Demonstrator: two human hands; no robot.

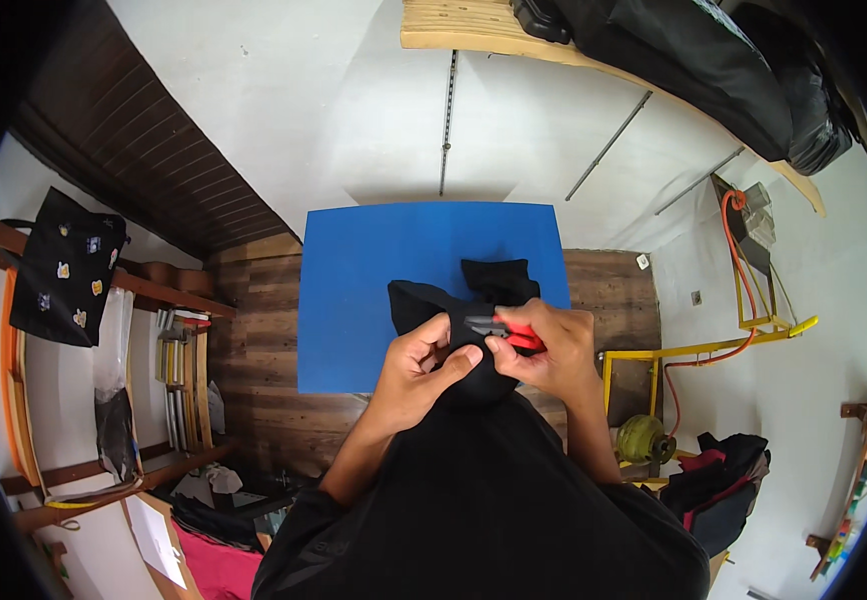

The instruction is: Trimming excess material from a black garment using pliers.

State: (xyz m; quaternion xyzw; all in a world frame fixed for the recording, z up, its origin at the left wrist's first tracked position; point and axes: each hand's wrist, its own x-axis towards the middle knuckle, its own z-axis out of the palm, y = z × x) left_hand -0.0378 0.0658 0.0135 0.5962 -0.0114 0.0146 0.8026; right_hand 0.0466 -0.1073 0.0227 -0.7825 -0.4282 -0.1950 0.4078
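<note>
Black cloth [416, 302] is gathered up in front of me, above the near half of a blue table [354, 260]. My left hand [422, 365] pinches the cloth between thumb and fingers on its left side. My right hand [549, 350] is closed round a small red-handled tool [526, 337] with a dark grey head. The tool's head points left and lies against the cloth, close to my left fingertips. Its exact kind is hard to make out, and my right fingers hide part of the handle. Another folded black piece [499, 277] lies just beyond my right hand.
A wooden shelf [454, 28] with black bags juts from the wall above. At left, a black tote bag [66, 268] hangs by a wooden rack. On the right stand a yellow metal frame [694, 350], a green gas cylinder [644, 439] and a pile of dark clothes [729, 485].
</note>
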